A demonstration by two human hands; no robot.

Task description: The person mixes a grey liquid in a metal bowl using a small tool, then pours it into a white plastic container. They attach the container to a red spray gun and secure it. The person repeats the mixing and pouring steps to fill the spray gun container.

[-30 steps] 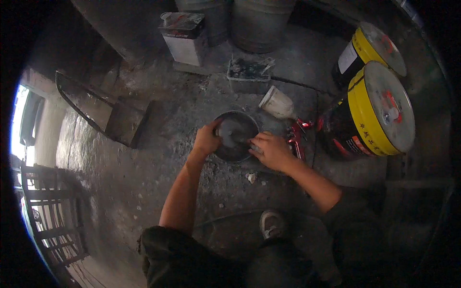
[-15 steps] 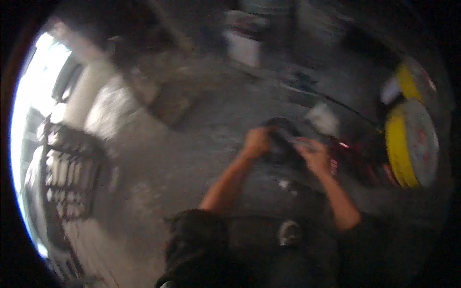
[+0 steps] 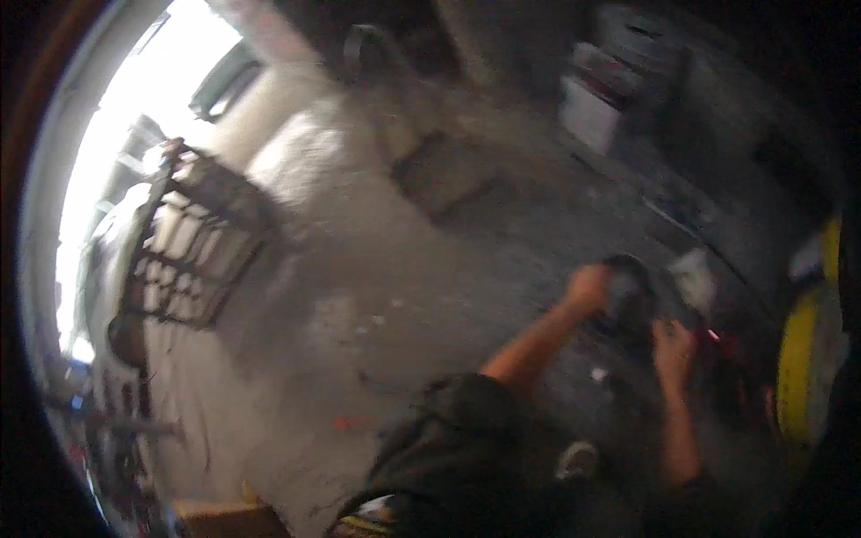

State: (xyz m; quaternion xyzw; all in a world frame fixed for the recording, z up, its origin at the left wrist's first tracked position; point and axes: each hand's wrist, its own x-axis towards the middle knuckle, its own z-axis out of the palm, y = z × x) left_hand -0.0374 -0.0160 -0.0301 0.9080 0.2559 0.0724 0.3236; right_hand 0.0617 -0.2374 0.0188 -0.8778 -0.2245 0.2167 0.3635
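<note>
My left hand (image 3: 589, 289) is closed on the left edge of a dark, round object (image 3: 635, 300), whose kind the blur hides. Close to the lower right side of that object is my right hand (image 3: 673, 348), its fingers curled together. Whether a small thing sits between those fingers is too smeared to make out. A crumpled whitish piece (image 3: 693, 281) lies just beyond the right hand, and a small white scrap (image 3: 598, 374) is on the dark floor nearer to me.
A dark slatted crate (image 3: 199, 242) stands at the left, by the bright opening. Beyond it is a pale bulky heap (image 3: 300, 152). A flat brown slab (image 3: 457, 175) lies ahead. White box (image 3: 589, 112) at the back; yellow-rimmed drum (image 3: 798, 368) at the right.
The view has swung left, so the scene and both hands appear farther right. My right hand is now lower and farther from my left hand, which keeps hold of the dark round object.
</note>
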